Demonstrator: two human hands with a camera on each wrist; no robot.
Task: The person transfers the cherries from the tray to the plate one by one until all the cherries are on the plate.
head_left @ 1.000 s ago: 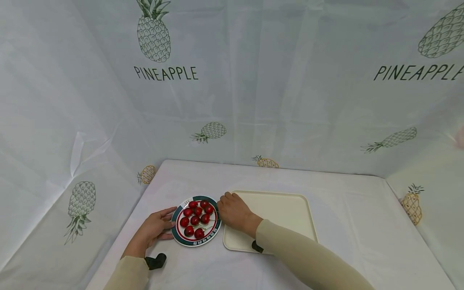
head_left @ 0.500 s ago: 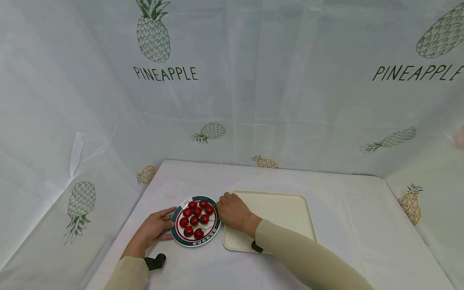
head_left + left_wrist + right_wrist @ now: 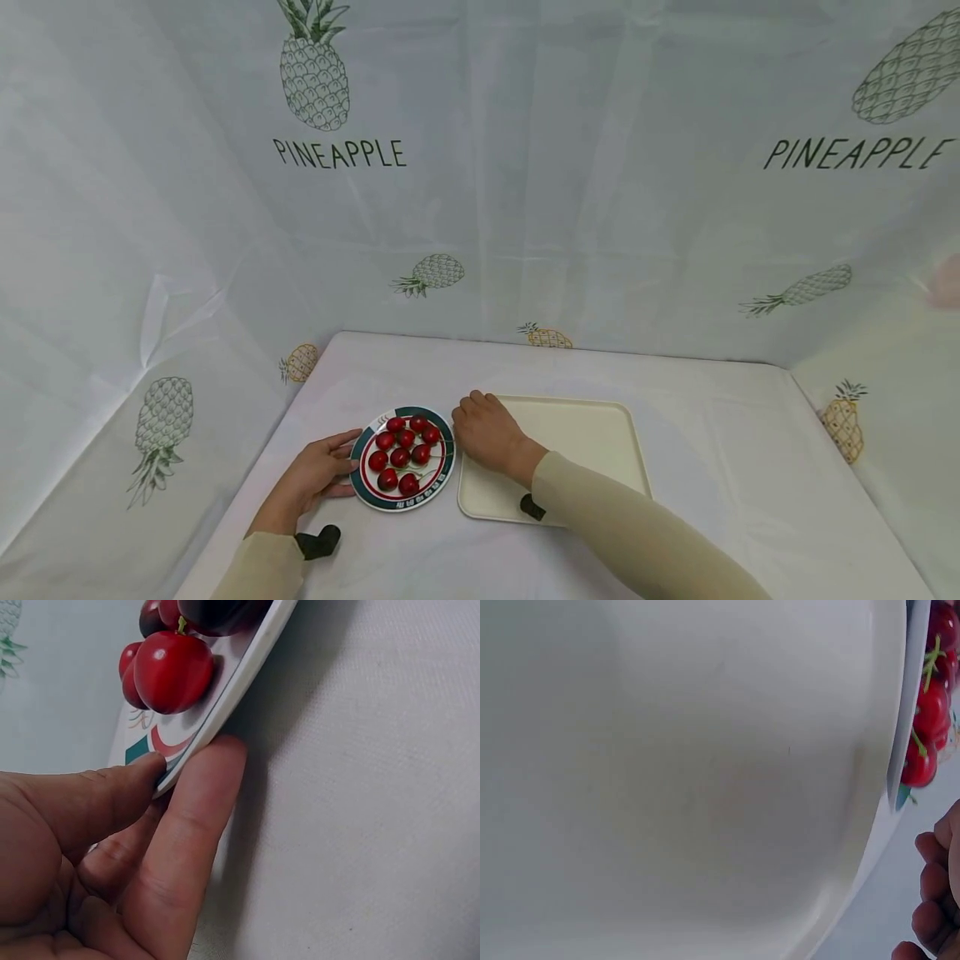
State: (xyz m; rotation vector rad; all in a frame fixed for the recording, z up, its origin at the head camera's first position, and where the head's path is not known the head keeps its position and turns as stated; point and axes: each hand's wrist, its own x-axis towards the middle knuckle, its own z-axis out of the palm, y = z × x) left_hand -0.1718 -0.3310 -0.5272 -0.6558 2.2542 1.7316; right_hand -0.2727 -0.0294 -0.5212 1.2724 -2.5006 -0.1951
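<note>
Several red cherries [image 3: 400, 457] with thin green stems lie on a round white plate [image 3: 365, 492] with a green and red patterned border. My left hand [image 3: 311, 475] pinches the plate's left rim; in the left wrist view its thumb [image 3: 112, 799] is above the rim and a finger [image 3: 191, 817] below it. My right hand [image 3: 491, 437] is just right of the plate, above the left part of a cream tray [image 3: 585, 433]. In the right wrist view, a small gap separates its loosely curled fingers [image 3: 934, 881] from the plate, and nothing shows in them.
The rectangular tray sits flat on a table [image 3: 705, 467] covered in white cloth, close beside the plate. White sheeting printed with pineapples [image 3: 431, 275] hangs behind and at both sides. A dark strap piece [image 3: 318, 542] shows at the left wrist.
My right hand has come off the plate's right rim and moved slightly up and to the right. The left hand keeps its hold; plate and cherries stay where they were.
</note>
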